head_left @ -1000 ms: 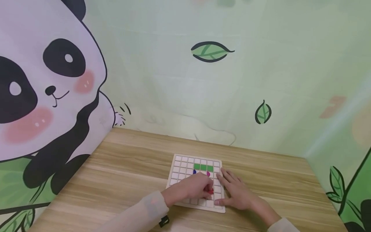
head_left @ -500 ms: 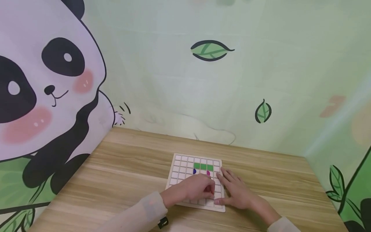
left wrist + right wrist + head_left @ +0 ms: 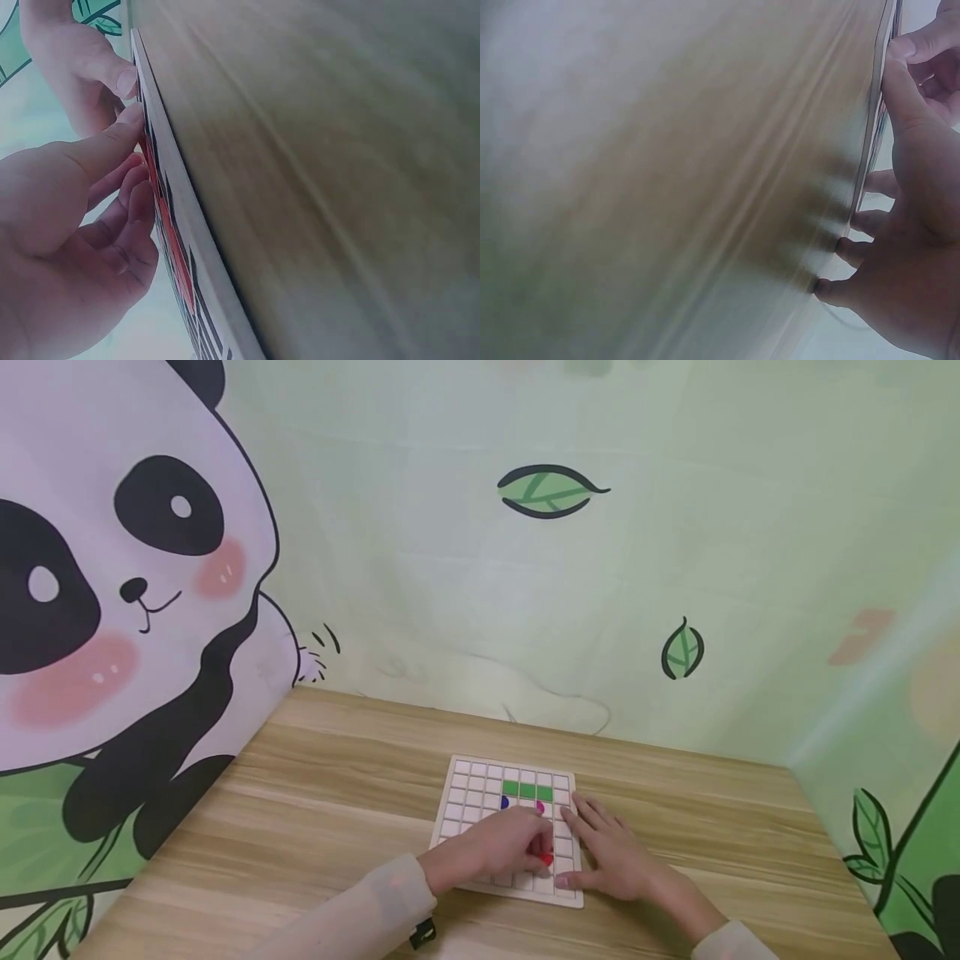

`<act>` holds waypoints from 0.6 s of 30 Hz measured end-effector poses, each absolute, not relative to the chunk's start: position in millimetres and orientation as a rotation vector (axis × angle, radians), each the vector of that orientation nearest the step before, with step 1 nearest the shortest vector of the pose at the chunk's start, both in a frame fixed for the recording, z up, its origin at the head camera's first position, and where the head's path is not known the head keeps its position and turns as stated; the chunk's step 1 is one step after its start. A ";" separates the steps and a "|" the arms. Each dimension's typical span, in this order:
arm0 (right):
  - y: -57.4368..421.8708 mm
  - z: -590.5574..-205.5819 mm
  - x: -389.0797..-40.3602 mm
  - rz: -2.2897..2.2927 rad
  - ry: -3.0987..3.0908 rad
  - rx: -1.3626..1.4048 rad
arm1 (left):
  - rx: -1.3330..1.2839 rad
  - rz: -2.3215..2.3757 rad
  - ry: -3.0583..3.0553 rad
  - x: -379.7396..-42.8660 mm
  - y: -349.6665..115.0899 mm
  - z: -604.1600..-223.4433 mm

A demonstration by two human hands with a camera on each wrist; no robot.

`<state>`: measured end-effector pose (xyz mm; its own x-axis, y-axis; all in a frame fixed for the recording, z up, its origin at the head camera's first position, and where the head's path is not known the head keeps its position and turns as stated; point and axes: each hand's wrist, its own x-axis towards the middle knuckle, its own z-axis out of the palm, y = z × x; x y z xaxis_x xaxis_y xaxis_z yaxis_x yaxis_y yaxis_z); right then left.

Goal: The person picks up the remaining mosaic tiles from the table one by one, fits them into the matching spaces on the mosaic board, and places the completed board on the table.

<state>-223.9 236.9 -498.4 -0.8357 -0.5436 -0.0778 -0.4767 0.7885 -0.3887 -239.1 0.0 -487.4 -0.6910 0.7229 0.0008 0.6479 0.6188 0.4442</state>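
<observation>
A white grid board [image 3: 463, 793] lies on the table, with green squares [image 3: 528, 790], a blue rounded shape [image 3: 505, 802] and a magenta rounded shape [image 3: 540, 807] on it. Over its lower right part, my left hand [image 3: 506, 843] has curled fingers and appears to pinch a red piece [image 3: 547, 860], partly hidden by the fingers. Red also shows along the board beneath that hand in the left wrist view. My right hand [image 3: 618, 860] rests at the board's right edge, fingers spread, thumb on the corner area; the right wrist view shows its fingertips reaching the table.
The wooden table [image 3: 360, 760] extends around the board. Behind it hangs a pale green backdrop [image 3: 420, 568] with a printed panda [image 3: 172, 552] and leaves. A small black object [image 3: 423, 933] shows below the left sleeve.
My left hand shifts slightly right and then back left; the red piece is covered half a second ago and shows again now. The right hand and board stay in place.
</observation>
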 end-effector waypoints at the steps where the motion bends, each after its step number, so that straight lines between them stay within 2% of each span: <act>1: 237.1 -498.4 -223.8 -0.535 2.793 -0.803 | 1.131 0.631 2.663 -239.7 0.0 -487.9; 9: 238.1 -498.4 -223.1 -0.538 2.803 -0.811 | 1.084 0.694 2.688 -245.6 -5.7 -487.0; 18: 237.3 -496.8 -224.6 -0.532 2.798 -0.777 | 0.963 0.819 2.723 -257.1 -38.5 -472.9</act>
